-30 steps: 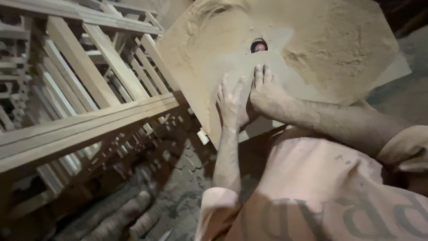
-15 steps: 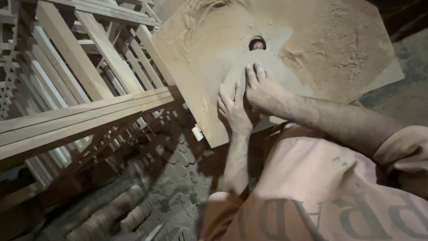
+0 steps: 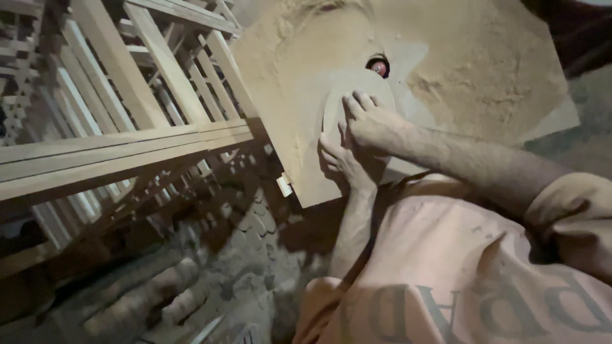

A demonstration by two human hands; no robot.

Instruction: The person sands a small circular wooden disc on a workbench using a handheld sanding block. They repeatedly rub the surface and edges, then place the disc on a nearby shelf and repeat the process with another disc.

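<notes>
Here both hands (image 3: 357, 137) press the oval wooden piece (image 3: 357, 95) flat.

Tan sawdust-coated table (image 3: 484, 38), pale tan oval wooden piece (image 3: 376, 86), red cutter (image 3: 378, 67), peach shirt (image 3: 446, 267).

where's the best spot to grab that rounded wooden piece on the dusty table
Probably by the near, lower edge of the flat rounded wooden piece, coming from the person's side. It lies flat on the sawdust-covered table board, and its far end sits close to the red-tipped cutter. Both the left hand and right hand already press there, away from the cutter.
</notes>
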